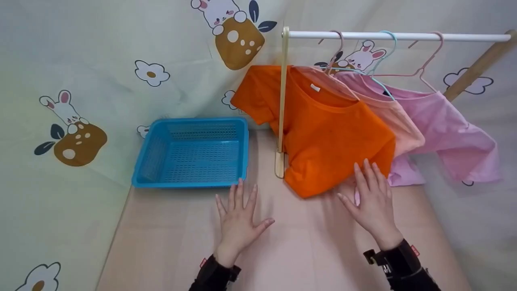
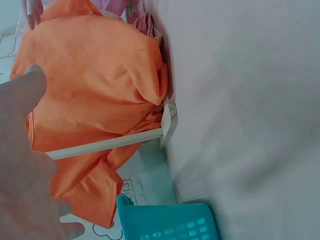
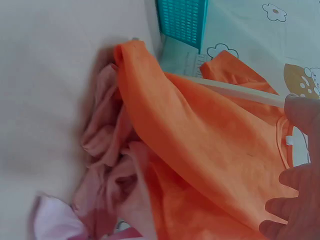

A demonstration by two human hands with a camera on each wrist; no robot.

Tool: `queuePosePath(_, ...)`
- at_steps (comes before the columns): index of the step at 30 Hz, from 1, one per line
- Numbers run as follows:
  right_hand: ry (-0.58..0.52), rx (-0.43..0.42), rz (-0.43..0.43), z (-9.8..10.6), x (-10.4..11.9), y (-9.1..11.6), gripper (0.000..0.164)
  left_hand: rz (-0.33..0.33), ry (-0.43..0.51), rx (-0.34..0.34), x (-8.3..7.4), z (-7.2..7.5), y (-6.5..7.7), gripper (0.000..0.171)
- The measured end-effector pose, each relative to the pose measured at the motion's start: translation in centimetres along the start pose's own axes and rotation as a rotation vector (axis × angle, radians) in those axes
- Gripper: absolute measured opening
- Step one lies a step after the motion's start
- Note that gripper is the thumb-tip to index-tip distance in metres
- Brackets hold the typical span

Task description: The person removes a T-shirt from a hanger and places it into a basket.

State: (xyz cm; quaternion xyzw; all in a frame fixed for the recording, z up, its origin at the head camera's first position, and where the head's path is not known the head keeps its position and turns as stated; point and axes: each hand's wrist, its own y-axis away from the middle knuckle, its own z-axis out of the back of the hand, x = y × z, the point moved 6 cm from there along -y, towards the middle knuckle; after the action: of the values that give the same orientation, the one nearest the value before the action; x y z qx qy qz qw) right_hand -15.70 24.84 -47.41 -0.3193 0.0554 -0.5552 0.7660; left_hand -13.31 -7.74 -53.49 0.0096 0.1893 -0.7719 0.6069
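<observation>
Over the table my left hand (image 1: pixel 239 226) has its fingers spread, close to the front right corner of a blue plastic basket (image 1: pixel 190 186). My right hand (image 1: pixel 373 206) is also spread, its fingertips overlapping the lower right of an orange T-shirt (image 1: pixel 335 137) in the head view. That shirt hangs at the left end of a rack with a white rail (image 1: pixel 404 37). Behind it hang a peach shirt (image 1: pixel 408 125) and a pink shirt (image 1: pixel 464 137). In the right wrist view, the peach shirt's folds (image 3: pixel 107 130) bunch on the table below the orange one.
The rack's wooden left post (image 1: pixel 282 93) stands between the basket and most of the orange shirt. Two pink hangers and a mint hanger (image 1: pixel 389 34) hook over the rail. A curtain (image 1: pixel 101 40) printed with rabbits and flowers backs the pale pink table (image 1: pixel 169 242).
</observation>
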Motion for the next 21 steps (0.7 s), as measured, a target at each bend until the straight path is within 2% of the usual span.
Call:
queuePosePath(6, -0.002, -0.07, 0.054, 1.7, 0.2, -3.0, 0.081, -0.041, 0.013, -0.032, -0.9, 0.0, -1.1, 0.099)
queuePosePath(11, -0.007, -0.104, 0.074, 2.6, 0.4, -5.5, 0.078, -0.075, 0.0, -0.029, -1.6, -0.5, -1.7, 0.1)
queuePosePath(16, -0.033, -0.148, 0.084, 3.1, 0.6, -8.0, 0.071, -0.062, -0.007, -0.03, -1.9, -1.1, -2.3, 0.1)
queuePosePath(21, -0.075, -0.211, 0.081, 3.6, 0.8, -10.3, 0.064, -0.043, 0.025, -0.054, -2.3, -1.6, -2.8, 0.098)
